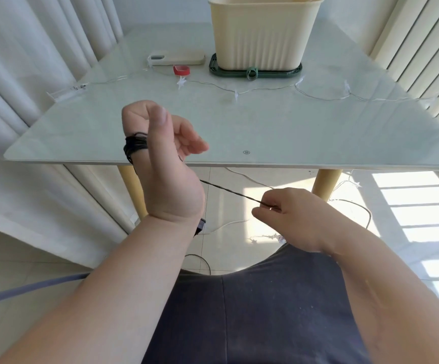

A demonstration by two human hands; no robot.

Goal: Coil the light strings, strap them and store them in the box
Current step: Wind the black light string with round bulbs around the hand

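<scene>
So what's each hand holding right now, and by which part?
The right hand pinches the dark wire on its taut stretch, a fingertip grip. The left hand carries the wire's coil, wound round it by the thumb's base.

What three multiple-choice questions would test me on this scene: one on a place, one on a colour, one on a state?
1. Where does the cream box stand? A on the floor; B on the green tray; C on a chair.
2. What colour is the strap roll beside the phone? A red; B blue; C black.
3. What is the right hand doing? A hanging idle; B pinching the dark wire; C gripping a cup.
Answers: B, the box's base sits in the tray; A, the roll is red; B, its fingertips pinch the taut wire.
</scene>
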